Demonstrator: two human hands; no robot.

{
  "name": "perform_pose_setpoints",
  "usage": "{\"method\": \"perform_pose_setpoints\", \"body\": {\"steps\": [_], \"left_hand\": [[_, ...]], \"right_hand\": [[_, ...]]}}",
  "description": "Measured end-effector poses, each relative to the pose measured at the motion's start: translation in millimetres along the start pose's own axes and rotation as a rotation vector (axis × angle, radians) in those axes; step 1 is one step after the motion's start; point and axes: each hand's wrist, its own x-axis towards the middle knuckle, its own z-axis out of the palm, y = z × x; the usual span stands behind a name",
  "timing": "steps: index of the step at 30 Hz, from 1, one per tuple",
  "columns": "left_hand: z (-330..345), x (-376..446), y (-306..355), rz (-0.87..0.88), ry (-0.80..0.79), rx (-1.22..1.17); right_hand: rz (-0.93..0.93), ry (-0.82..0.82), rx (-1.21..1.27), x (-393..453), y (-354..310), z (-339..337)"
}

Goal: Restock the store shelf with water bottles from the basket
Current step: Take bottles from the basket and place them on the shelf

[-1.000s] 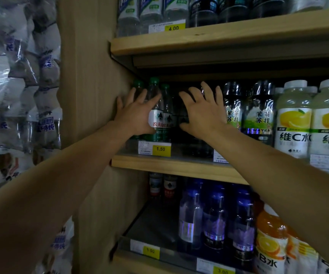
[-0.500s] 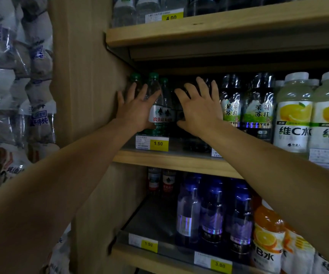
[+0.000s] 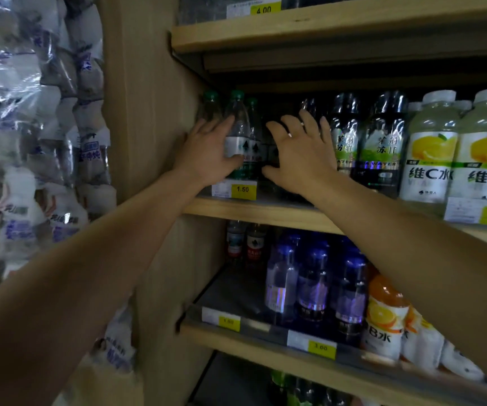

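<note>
- The left hand (image 3: 207,152) lies flat with straight, spread fingers against the green-capped water bottles (image 3: 238,133) at the left end of the middle shelf (image 3: 265,212); its grip pinches nothing, and the thumb reaches across the white label of the front bottle.
- The right hand (image 3: 301,153) is spread too, fingers straight and fanned, palm toward the dark gap just right of those bottles; a ring shows on one finger. Whether it touches a bottle there I cannot tell, as that spot is too dark.
- The two hands sit near each other, thumbs apart, with the labelled bottle between them.
- The water bottles stand upright in a tight cluster, hard against the wooden side panel (image 3: 148,142) on the left; a yellow price tag (image 3: 242,189) hangs on the shelf edge just below them.
- To the right, black-capped soda water bottles (image 3: 383,142) stand just beside the right hand, then lemon drink bottles (image 3: 432,159) fill the shelf onward.
- The upper shelf (image 3: 324,27) hangs low over the bottle caps, leaving a narrow dark band of headroom.
- The lower shelf (image 3: 251,326) holds blue bottles (image 3: 312,282) and orange drink bottles (image 3: 383,317), with bare grey floor at its left front.
- Wrapped packs (image 3: 31,142) are stacked left of the panel.
</note>
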Motion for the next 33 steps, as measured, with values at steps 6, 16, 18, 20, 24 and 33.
{"method": "perform_pose_setpoints", "body": {"steps": [6,16,18,20,24,33], "left_hand": [[-24.1,-94.7,21.1,-0.042,-0.030,-0.219],[-26.0,-277.9,49.1,-0.109,-0.297,-0.353],[-24.1,-310.4,58.9,-0.117,-0.390,-0.354],[-20.5,-341.7,72.3,-0.125,-0.434,-0.363],[-14.6,-402.4,110.7,-0.126,-0.541,-0.389],[44.8,-519.3,213.9,-0.132,-0.787,-0.455]], "right_hand": [[0.040,-0.069,0.082,-69.9,-30.9,-15.8],[0.217,-0.403,0.204,-250.1,-85.2,-43.2],[0.252,-0.468,0.210,-287.6,-90.6,-46.2],[0.280,-0.526,0.209,-325.6,-92.9,-49.2],[0.332,-0.617,0.241,-404.3,-89.3,-56.7],[0.473,-0.882,0.257,-567.8,-31.5,-64.1]]}}
